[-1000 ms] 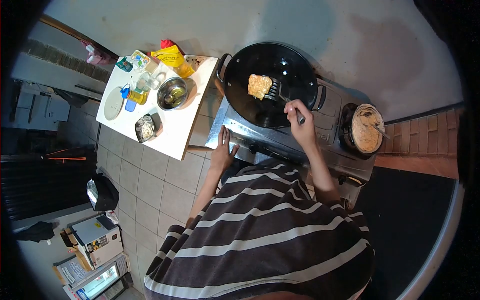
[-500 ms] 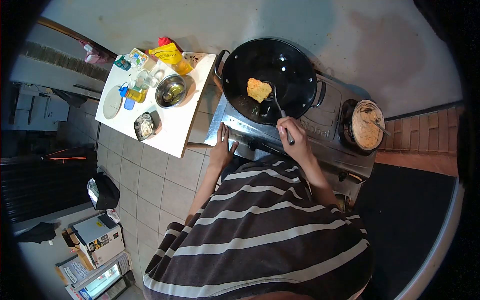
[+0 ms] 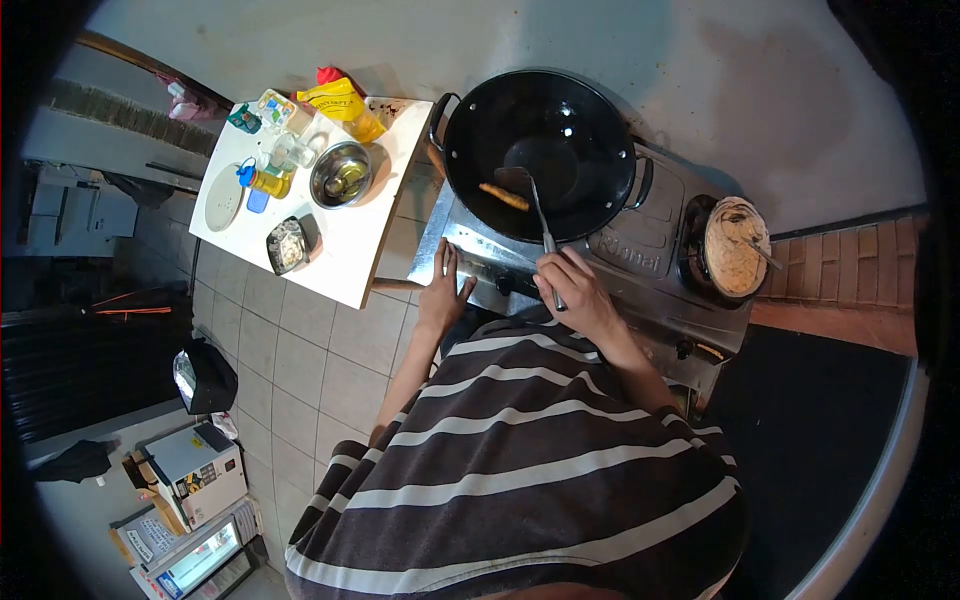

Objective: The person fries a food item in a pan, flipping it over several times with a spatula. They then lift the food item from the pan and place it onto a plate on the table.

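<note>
My right hand (image 3: 580, 292) is wrapped round the handle of a metal spatula (image 3: 541, 212), whose dark blade reaches into a big black wok (image 3: 560, 120). Beside the blade, a golden-brown fried piece (image 3: 504, 196) shows as a thin strip, tipped on its edge; whether it touches the wok is hard to tell. Fingers stretched out, my left hand (image 3: 445, 290) rests on the front left edge of the steel gas stove (image 3: 470, 245) and holds nothing.
Right of the wok, a pan of orange-cream mixture (image 3: 735, 262) with a utensil in it sits on the stove. On the white table (image 3: 345, 265) at left stand a steel bowl (image 3: 341, 175), a small dark container (image 3: 288, 246), a plate (image 3: 224, 198), bottles and a yellow pouch (image 3: 343, 104).
The fried piece has gone from lying face-up on the spatula to standing on edge beside it. My right hand has dropped slightly toward my body; my left hand stays on the stove edge.
</note>
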Available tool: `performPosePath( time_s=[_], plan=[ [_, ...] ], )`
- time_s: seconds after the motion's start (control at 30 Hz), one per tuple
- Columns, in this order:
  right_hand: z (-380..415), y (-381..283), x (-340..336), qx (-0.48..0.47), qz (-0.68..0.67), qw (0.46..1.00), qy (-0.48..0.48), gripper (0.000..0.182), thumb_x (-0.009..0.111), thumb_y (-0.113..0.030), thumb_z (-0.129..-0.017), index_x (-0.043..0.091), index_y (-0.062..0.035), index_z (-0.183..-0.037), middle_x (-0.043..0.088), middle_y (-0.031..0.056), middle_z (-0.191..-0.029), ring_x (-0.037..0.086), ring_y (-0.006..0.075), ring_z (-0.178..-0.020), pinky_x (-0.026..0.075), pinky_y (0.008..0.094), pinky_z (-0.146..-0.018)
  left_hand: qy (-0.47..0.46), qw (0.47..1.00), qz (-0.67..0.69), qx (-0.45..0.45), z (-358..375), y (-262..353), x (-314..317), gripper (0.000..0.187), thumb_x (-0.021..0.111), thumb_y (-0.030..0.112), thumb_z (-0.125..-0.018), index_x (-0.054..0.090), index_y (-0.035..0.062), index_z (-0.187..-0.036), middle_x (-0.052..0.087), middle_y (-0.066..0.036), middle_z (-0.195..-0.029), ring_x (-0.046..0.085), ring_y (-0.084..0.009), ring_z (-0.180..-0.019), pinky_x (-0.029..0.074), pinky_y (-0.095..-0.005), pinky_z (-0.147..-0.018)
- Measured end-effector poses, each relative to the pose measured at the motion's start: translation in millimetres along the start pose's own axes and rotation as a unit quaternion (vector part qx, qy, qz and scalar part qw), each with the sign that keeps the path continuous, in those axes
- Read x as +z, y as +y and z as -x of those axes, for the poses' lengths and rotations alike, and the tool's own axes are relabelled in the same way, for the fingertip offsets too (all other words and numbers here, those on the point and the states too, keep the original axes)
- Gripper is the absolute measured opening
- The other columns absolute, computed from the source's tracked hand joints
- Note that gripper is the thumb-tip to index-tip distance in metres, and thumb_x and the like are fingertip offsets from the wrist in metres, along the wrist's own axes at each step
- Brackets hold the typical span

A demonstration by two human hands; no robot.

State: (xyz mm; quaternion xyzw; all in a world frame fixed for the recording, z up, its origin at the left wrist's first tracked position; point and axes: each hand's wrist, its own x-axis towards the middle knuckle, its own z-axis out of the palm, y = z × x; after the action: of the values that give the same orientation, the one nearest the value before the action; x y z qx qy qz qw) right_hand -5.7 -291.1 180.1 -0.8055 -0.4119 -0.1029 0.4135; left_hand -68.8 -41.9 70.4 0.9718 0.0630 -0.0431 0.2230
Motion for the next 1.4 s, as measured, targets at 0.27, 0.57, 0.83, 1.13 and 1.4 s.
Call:
performPosePath(
  time_s=[0.27,0.57,0.83,1.13,1.4],
  plan=[
    [0,4,-1,0.014,-0.008,1.0,0.024,0.011,0.064,-0.001,-0.083,0.054,0.0001,-0.087,0.057,0.0115,-0.087,0.054,0.0305,-0.079,0.046,0.0404,-0.069,0.005,1.0,0.0,0.013,0,0,-1,0.075,0.06,0.037,-0.091,0.025,0.0047,-0.15,0.012,-0.007,-0.16,0.062,-0.0374,-0.108,0.056,-0.0456,-0.078],
    [-19,16,-24,0.074,0.01,0.986,0.149,0.007,0.06,0.004,-0.084,0.053,0.0013,-0.084,0.058,0.0129,-0.084,0.056,0.0309,-0.073,0.046,0.0396,-0.066,-0.047,0.998,0.035,-0.023,0,8,-13,0.076,0.058,0.04,-0.092,0.025,0.004,-0.15,0.016,-0.014,-0.157,0.052,-0.0397,-0.122,0.052,-0.0474,-0.091],
    [-25,18,-38,0.108,0.011,0.975,0.193,0.005,0.059,0.002,-0.088,0.054,0.0024,-0.086,0.06,0.0143,-0.085,0.06,0.0322,-0.077,0.048,0.0372,-0.07,-0.012,1.0,-0.001,0.005,1,1,-3,0.077,0.059,0.038,-0.091,0.023,0.0023,-0.15,0.014,-0.009,-0.159,0.063,-0.0381,-0.105,0.057,-0.0443,-0.078],
    [-26,45,-26,0.231,-0.223,0.898,0.3,0.02,0.053,-0.014,-0.099,0.055,-0.0007,-0.084,0.057,0.0014,-0.076,0.052,0.006,-0.066,0.041,0.0227,-0.06,-0.029,1.0,0.006,-0.009,0,4,-7,0.078,0.059,0.039,-0.091,0.023,0.004,-0.15,0.014,-0.01,-0.159,0.06,-0.0389,-0.11,0.055,-0.0461,-0.082],
    [-32,55,-18,0.293,-0.316,0.855,0.288,0.028,0.056,-0.023,-0.1,0.059,-0.0013,-0.083,0.055,-0.0001,-0.068,0.051,0.0045,-0.057,0.037,0.0201,-0.048,-0.015,1.0,-0.013,0.0,-1,-1,1,0.078,0.06,0.037,-0.09,0.022,0.0039,-0.15,0.013,-0.008,-0.159,0.064,-0.0383,-0.101,0.058,-0.0444,-0.072]
  ],
)
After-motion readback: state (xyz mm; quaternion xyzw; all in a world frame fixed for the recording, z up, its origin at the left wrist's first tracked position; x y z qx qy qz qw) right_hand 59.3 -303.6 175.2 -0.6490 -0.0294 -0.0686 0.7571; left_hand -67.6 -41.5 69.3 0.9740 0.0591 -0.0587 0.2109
